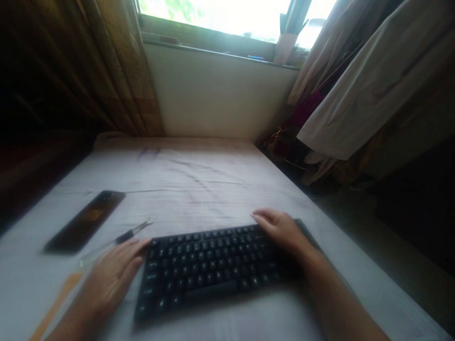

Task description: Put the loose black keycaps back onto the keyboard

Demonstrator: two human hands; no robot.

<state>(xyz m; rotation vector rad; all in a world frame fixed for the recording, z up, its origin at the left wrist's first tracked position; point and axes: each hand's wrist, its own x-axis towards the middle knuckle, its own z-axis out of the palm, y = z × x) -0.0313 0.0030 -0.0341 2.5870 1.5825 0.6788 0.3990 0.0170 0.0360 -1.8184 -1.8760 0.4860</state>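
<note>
A black keyboard (202, 265) lies on the pale cloth-covered surface in front of me, slightly tilted in view. My left hand (113, 272) is flat beside its left edge, fingers stretched out, fingertips at the upper left corner. Across the keyboard's right part rests my right hand (280, 229), its fingers reaching over the far edge and covering the keys there; whether they grip the edge is unclear. Just beyond my left hand lies a thin tool with a dark handle (124, 237) and a metal tip.
A dark phone (87, 220) lies at the left. An orange strip (59, 303) runs beside my left forearm. Behind the surface (213, 166) stand a wall and a window; curtains (117, 71) hang left, clothes (369, 80) right.
</note>
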